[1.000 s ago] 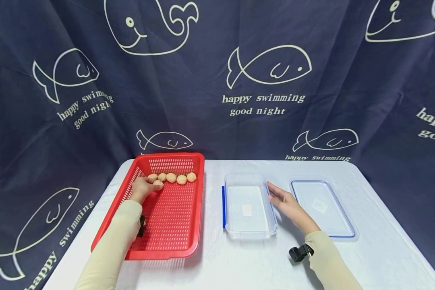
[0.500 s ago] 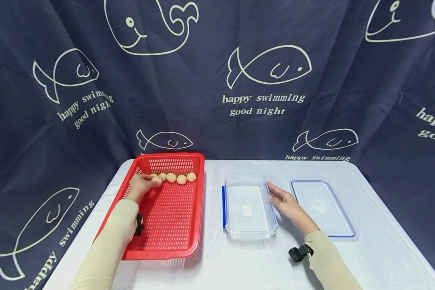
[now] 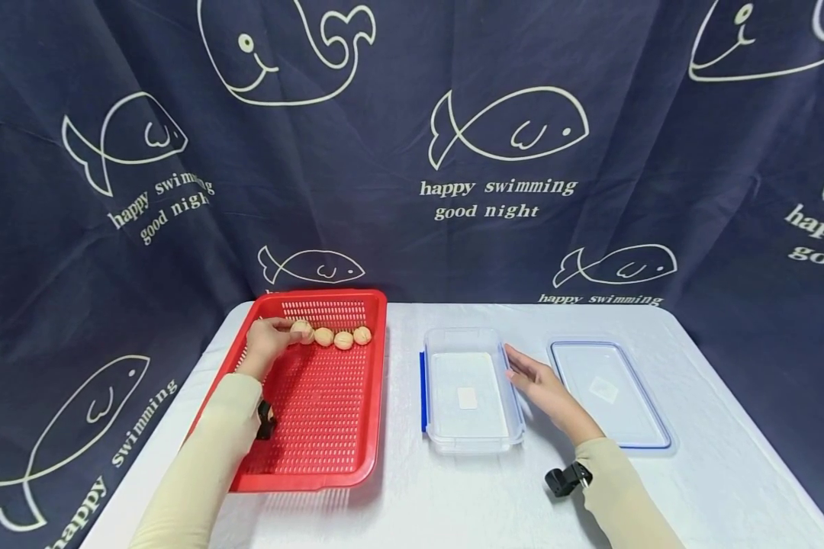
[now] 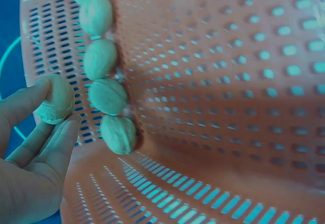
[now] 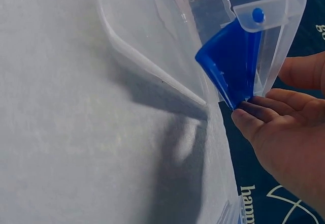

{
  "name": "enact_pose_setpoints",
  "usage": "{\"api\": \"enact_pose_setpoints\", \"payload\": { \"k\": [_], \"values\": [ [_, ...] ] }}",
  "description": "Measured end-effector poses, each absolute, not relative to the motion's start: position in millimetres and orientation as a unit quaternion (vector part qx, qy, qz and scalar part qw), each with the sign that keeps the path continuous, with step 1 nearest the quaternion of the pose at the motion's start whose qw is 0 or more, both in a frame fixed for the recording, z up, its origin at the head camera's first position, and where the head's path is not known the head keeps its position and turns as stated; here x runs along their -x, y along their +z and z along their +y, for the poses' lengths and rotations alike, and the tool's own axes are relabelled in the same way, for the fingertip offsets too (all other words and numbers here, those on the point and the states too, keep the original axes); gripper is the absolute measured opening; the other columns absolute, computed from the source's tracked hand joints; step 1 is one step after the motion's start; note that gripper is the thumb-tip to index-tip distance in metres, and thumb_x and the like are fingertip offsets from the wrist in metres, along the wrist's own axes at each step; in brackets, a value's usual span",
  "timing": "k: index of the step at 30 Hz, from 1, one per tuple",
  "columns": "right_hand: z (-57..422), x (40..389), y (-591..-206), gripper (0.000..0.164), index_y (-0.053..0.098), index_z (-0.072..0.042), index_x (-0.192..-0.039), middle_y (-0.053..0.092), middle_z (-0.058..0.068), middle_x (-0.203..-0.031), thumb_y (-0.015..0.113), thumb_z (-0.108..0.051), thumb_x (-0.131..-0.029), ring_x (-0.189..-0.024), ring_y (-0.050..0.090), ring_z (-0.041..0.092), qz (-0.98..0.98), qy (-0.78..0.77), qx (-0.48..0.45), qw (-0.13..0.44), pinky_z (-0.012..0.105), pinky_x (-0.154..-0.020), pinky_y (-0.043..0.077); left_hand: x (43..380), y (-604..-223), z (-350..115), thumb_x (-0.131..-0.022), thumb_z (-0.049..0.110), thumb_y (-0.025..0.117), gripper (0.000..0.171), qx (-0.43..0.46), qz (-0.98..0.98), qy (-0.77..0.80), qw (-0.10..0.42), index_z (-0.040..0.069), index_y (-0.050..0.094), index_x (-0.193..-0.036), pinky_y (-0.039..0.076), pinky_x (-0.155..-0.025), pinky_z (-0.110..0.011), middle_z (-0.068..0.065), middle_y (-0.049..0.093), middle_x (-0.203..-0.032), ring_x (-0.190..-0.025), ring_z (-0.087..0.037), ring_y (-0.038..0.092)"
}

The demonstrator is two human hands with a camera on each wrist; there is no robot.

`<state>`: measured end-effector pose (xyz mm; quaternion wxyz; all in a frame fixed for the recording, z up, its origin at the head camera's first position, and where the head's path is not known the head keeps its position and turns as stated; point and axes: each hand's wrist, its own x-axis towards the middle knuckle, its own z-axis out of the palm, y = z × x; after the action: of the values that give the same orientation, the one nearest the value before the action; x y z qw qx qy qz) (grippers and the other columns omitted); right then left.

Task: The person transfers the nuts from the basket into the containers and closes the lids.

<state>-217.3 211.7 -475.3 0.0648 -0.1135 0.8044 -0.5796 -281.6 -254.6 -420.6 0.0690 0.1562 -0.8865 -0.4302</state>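
Note:
In the left wrist view my left hand (image 4: 38,148) pinches a walnut (image 4: 57,99) between thumb and fingers, raised beside the row. Several other walnuts (image 4: 100,59) lie in a line along the end wall of the red basket (image 3: 369,427). In the head view, that hand covers part of the row. My right hand (image 3: 545,389) is at the right side of a clear plastic container (image 3: 474,444). Its thumb is against the rim and its fingertips touch the blue clasp (image 5: 231,61), which hangs outward. The container holds no walnuts.
A clear lid (image 3: 618,415) with a blue seal lies flat to the container's right. Another blue clasp (image 3: 423,390) stands out on the container's left side. The white-covered table (image 3: 453,503) meets a dark fish-print curtain (image 3: 412,137) at the back.
My left hand has moved toward the basket's far wall, its walnut now raised at the row and hiding the left end. The right hand and container have stayed in place.

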Motion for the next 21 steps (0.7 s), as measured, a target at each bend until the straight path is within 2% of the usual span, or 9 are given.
{"api": "enact_pose_setpoints", "payload": {
  "k": [4,9,11,14,21],
  "values": [
    [212,217,-476,0.054,0.027,0.008,-0.146,0.027,0.025,-0.151,0.048,-0.010,-0.100,-0.140,0.025,0.038,0.802,-0.583,0.113,0.064,0.040,-0.111,0.024,281,-413,-251,-0.078,0.014,0.079,0.041,-0.141,-0.886,-0.433,0.089,-0.006,0.067,-0.111,0.042,-0.065,-0.020,-0.022,0.068,-0.105,-0.091,-0.027,0.058],
    [211,217,-475,0.054,0.026,0.008,-0.146,0.027,0.026,-0.151,0.048,-0.011,-0.101,-0.140,0.025,0.039,0.801,-0.584,0.112,0.065,0.040,-0.110,0.024,281,-406,-247,-0.077,0.011,0.079,0.039,-0.132,-0.875,-0.456,0.100,-0.006,0.068,-0.110,0.042,-0.058,-0.014,-0.020,0.070,-0.102,-0.076,-0.012,0.058],
    [211,217,-475,0.054,0.026,0.008,-0.146,0.027,0.026,-0.151,0.048,-0.011,-0.101,-0.140,0.025,0.039,0.802,-0.583,0.112,0.065,0.040,-0.110,0.024,281,-403,-245,-0.077,0.011,0.080,0.039,-0.128,-0.870,-0.466,0.100,-0.006,0.068,-0.110,0.042,-0.057,-0.013,-0.019,0.070,-0.100,-0.070,-0.004,0.054],
    [210,217,-475,0.054,0.026,0.008,-0.147,0.026,0.026,-0.151,0.047,-0.010,-0.101,-0.140,0.025,0.039,0.804,-0.581,0.109,0.067,0.040,-0.110,0.024,282,-398,-240,-0.078,0.009,0.078,0.038,-0.114,-0.863,-0.482,0.099,-0.007,0.068,-0.111,0.043,-0.060,-0.012,-0.019,0.070,-0.101,-0.068,0.001,0.053],
    [210,216,-475,0.053,0.027,0.007,-0.147,0.027,0.025,-0.151,0.047,-0.010,-0.101,-0.140,0.025,0.038,0.808,-0.576,0.107,0.063,0.041,-0.111,0.024,282,-386,-222,-0.080,0.010,0.077,0.035,-0.098,-0.851,-0.503,0.116,-0.005,0.069,-0.111,0.045,-0.067,-0.015,-0.021,0.069,-0.107,-0.079,-0.008,0.059]
  ]
}}
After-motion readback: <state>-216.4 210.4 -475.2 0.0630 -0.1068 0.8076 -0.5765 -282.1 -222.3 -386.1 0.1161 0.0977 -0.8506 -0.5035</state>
